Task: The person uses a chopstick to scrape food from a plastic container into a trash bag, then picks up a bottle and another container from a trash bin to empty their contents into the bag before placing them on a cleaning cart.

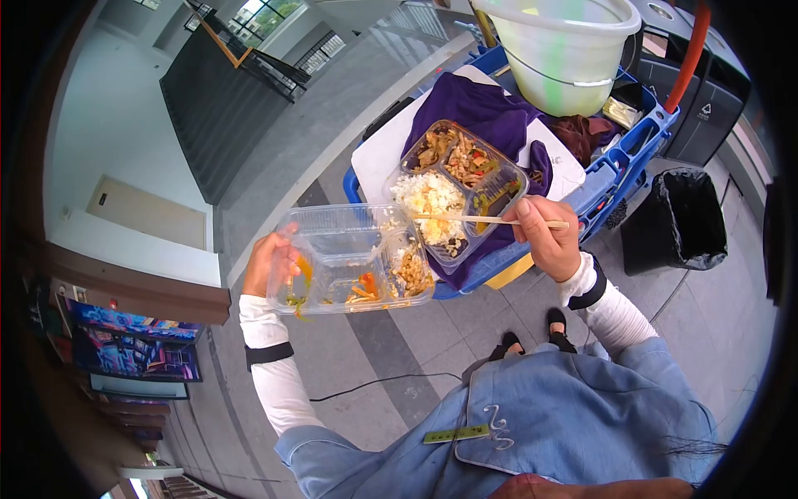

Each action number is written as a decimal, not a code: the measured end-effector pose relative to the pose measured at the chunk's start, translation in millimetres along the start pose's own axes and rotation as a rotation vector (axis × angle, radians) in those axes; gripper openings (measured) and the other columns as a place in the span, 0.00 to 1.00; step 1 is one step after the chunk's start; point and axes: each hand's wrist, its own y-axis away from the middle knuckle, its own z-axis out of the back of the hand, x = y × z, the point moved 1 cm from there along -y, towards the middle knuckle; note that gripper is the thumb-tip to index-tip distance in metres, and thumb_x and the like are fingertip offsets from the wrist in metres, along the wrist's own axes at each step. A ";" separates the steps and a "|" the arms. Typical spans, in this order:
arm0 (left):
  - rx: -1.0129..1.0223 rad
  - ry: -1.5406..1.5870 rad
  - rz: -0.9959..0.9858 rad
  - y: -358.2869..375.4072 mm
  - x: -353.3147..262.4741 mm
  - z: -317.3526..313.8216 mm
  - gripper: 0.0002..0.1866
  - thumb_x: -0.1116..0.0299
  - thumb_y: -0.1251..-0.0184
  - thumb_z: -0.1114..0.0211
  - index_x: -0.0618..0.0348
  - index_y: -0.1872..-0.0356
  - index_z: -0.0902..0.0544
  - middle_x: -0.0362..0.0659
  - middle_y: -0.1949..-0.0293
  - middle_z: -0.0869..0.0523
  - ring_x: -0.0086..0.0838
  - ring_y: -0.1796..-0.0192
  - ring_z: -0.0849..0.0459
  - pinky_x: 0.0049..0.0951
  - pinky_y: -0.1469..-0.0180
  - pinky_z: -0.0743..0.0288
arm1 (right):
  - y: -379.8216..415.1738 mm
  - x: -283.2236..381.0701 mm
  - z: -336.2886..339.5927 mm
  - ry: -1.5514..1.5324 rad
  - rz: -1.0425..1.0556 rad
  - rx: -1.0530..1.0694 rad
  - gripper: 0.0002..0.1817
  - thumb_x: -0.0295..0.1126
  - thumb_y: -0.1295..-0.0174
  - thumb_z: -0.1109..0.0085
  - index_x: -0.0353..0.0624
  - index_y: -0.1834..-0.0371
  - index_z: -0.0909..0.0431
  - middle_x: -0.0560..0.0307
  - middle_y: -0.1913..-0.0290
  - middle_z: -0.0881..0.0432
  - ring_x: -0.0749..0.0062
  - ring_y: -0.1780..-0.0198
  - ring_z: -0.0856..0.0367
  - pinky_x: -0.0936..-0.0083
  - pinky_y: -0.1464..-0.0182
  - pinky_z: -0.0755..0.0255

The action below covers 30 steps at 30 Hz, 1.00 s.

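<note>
My left hand (270, 264) grips the left end of a clear plastic food tray (332, 220), held tilted in the air over the floor. Bits of food lie in its compartments: orange and green vegetables, and a brown minced portion (409, 270). My right hand (544, 237) is closed around a pair of wooden chopsticks (490, 219), whose tips reach the rice. That white rice (428, 200) fills one section of a second compartment tray (519, 177), which rests on a purple cloth (465, 104). Brown meat, a red-flecked stir-fry and greens sit in its other sections.
Under the cloth is a white board (378, 158) on a blue cleaning cart (615, 170). A pale bucket (565, 58) stands at the cart's far end. To the right are a black-lined bin (677, 220) and dark recycling bins (706, 104). A cable (382, 381) crosses the tiled floor.
</note>
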 end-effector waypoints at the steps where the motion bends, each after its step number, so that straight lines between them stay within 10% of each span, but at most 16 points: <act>1: 0.000 -0.003 -0.010 0.0 -1.1 -0.6 0.29 0.62 0.44 0.55 0.74 0.44 0.35 0.43 0.80 0.23 0.22 0.85 0.24 0.17 0.87 0.34 | 0.9 1.2 -0.6 0.024 0.021 0.007 0.17 0.34 0.34 0.56 0.35 0.75 0.24 0.61 0.86 0.30 0.81 0.84 0.33 0.83 0.81 0.40; 15: 0.038 0.069 -0.012 1.5 7.6 10.7 0.30 0.62 0.43 0.54 0.72 0.41 0.39 0.41 0.80 0.24 0.25 0.83 0.24 0.18 0.87 0.35 | 11.6 -7.3 -20.0 0.174 0.257 0.201 0.09 0.25 0.40 0.50 0.33 0.76 0.26 0.53 0.84 0.31 0.68 0.84 0.31 0.75 0.81 0.40; 30: -0.017 0.185 -0.063 26.3 26.8 27.5 0.29 0.61 0.43 0.53 0.69 0.42 0.38 0.40 0.81 0.26 0.27 0.81 0.25 0.19 0.83 0.35 | 13.3 27.6 8.1 0.201 0.037 0.098 0.14 0.30 0.36 0.53 0.33 0.75 0.24 0.56 0.85 0.29 0.75 0.85 0.32 0.79 0.82 0.40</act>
